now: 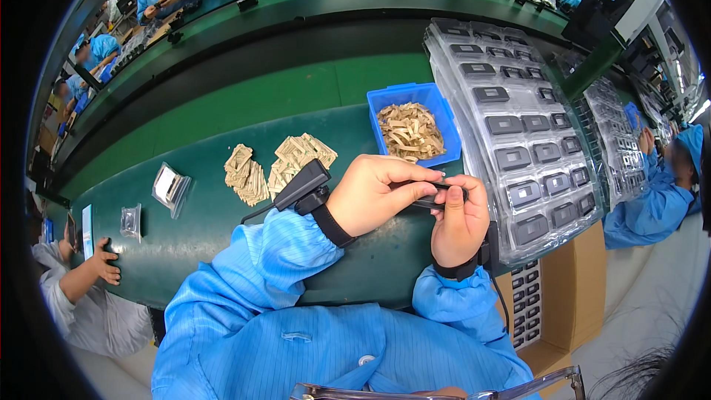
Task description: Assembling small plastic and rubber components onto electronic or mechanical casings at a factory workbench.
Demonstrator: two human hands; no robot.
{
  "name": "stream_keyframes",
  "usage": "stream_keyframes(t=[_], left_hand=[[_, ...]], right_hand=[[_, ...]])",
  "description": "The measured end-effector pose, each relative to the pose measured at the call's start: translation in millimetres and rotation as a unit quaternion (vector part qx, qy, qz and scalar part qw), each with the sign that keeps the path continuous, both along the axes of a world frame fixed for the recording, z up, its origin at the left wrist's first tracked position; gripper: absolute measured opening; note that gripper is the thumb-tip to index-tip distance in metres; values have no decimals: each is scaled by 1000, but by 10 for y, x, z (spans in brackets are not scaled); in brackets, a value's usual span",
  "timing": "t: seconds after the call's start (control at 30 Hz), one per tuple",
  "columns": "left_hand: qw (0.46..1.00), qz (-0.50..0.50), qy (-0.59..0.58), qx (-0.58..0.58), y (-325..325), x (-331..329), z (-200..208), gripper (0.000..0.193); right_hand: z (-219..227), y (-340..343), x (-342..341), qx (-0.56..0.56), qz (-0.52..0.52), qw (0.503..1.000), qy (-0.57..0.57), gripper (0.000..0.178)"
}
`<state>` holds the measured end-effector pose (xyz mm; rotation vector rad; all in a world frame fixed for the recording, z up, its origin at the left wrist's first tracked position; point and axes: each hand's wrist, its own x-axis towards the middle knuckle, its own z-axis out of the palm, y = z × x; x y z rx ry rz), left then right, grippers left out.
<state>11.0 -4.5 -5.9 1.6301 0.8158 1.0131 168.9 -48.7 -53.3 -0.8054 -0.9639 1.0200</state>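
Close above the green table's right part, my left hand and my right hand meet around a small flat black plastic part. Both sets of fingers are closed on its ends and cover much of it, so its exact kind is hidden. Just beyond my hands stands a blue bin of small tan strips. Left of the bin lie two heaps of similar strips, a larger pile and a smaller pile. A strapped black device sits on my left wrist.
Stacked clear trays with black rectangular housings stand right of my hands. Below them is an open cardboard box. Plastic bags lie at the left, near another person's hand. A conveyor runs behind; co-workers sit around.
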Motion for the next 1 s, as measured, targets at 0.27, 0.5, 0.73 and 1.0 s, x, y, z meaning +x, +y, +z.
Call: stream_keyframes(t=[0.27,0.5,0.73,1.0], left_hand=[[999,-14,1,47,16,-8,-54,20],[993,18,48,110,-10,43,-80,14],[995,-16,95,2,-7,25,22,17],[989,1,125,73,83,-40,-18,15]], right_hand=[[2,-3,-8,9,-6,1000,3,12],[49,3,-24,-12,-41,999,-1,15],[108,37,49,-92,-24,995,41,26],[113,68,124,-135,66,978,143,39]])
